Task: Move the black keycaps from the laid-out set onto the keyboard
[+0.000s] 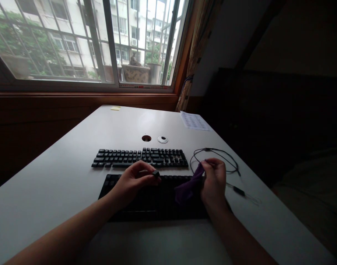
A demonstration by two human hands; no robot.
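Between the thumb and fingers of my left hand (137,176) is a small black keycap (155,173). My right hand (214,180) is closed on a purple cloth (188,189) that hangs down to the left. Both hands are above a black keyboard base (135,211), which they partly cover. A row of keys shows along its far edge, while its middle is too dark to make out. Behind it, many loose black keycaps (126,156) are laid out in rows on the white table.
A black cable (236,162) lies coiled at the right, near a wire tool with a black handle (238,191). Farther back are a round hole (146,138), its white cover (162,140), a printed sheet (194,121) and yellow notes (115,108). The white table (60,176) stands by a barred window.
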